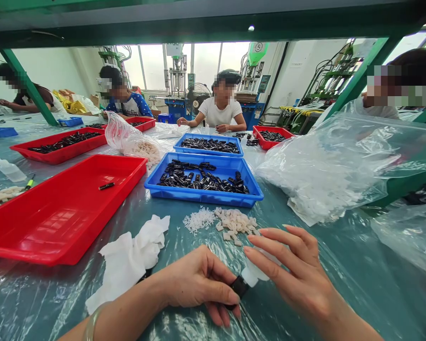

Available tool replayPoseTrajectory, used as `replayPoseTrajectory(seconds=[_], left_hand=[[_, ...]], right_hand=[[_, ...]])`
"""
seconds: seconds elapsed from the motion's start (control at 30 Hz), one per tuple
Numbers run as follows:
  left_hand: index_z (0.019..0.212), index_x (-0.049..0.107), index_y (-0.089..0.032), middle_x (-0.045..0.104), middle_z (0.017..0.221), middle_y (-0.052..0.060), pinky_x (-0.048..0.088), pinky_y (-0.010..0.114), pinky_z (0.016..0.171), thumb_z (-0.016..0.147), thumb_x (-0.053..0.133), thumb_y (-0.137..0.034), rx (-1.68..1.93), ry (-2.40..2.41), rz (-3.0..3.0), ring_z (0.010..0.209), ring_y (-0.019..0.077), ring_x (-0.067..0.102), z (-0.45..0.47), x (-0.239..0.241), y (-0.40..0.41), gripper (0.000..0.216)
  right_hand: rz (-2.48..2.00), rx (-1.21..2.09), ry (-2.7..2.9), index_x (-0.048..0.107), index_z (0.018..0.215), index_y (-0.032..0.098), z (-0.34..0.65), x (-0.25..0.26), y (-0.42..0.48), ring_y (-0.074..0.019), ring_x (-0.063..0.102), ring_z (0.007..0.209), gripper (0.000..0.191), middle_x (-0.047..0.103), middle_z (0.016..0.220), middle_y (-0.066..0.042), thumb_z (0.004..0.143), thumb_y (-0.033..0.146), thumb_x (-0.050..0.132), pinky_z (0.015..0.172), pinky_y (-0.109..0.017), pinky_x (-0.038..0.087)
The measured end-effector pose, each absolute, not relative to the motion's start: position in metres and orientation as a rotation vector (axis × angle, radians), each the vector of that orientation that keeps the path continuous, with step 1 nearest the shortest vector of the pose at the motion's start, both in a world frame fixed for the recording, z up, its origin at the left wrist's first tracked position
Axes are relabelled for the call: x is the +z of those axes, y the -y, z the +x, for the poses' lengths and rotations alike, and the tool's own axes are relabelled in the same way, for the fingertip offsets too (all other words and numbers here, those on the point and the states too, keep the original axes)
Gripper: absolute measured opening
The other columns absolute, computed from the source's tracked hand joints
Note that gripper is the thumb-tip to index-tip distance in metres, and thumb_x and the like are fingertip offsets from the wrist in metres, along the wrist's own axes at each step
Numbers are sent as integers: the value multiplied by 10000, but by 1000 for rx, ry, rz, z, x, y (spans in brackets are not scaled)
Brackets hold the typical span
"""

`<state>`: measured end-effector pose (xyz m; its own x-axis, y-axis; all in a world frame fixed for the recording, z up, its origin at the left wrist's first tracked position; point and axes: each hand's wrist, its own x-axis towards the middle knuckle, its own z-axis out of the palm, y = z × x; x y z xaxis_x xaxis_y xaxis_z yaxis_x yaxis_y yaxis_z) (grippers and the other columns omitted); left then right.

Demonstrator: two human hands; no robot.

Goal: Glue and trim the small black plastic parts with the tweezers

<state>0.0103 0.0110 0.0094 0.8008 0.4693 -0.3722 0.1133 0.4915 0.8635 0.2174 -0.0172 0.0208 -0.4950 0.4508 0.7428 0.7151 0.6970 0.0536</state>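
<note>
My left hand pinches a small black plastic piece between thumb and fingers, low in the middle of the view. Against the piece's upper right end lies the white tip of a small translucent squeeze bottle, tilted. My right hand is around the bottle, its fingers long and slightly apart; the thumb is hidden. Just beyond my hands lie a pile of small beige pieces and a pile of tiny white bits. A crumpled white cloth lies left of my left hand, with something dark partly under it.
Ahead stands a blue tray of black pieces, another blue tray behind it. To the left, a large red tray holds one black piece. A big clear bag bulges at right. Several people sit around the table.
</note>
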Motion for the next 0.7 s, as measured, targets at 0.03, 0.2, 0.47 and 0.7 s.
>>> replayPoseTrajectory(seconds=[0.03,0.2,0.47,0.7], left_hand=[[721,698,-104,644,664,30,484,164,504,648,701,-293,234,-633,1049,520,81,590,10,9,-11,203],[711,694,-102,643,657,27,485,160,500,653,697,-284,226,-634,1062,518,79,595,11,9,-10,191],[707,692,-105,644,667,32,476,168,494,645,699,-302,223,-646,1047,515,84,588,12,9,-10,207],[707,688,-104,642,681,36,479,155,489,649,695,-305,213,-647,1045,505,77,591,12,9,-9,209]], right_hand=[[-888,-460,2171,638,966,238,217,20,17,-185,565,980,310,702,935,-25,940,155,340,932,-425,312],[-897,-464,2168,639,969,235,218,17,17,-193,566,979,304,701,939,-29,937,154,348,928,-436,309],[-911,-453,2136,635,977,240,218,12,17,-192,558,995,288,694,961,-26,930,150,366,941,-444,308],[-919,-482,2148,637,961,232,217,14,18,-192,573,967,290,697,944,-27,936,156,358,922,-429,318]])
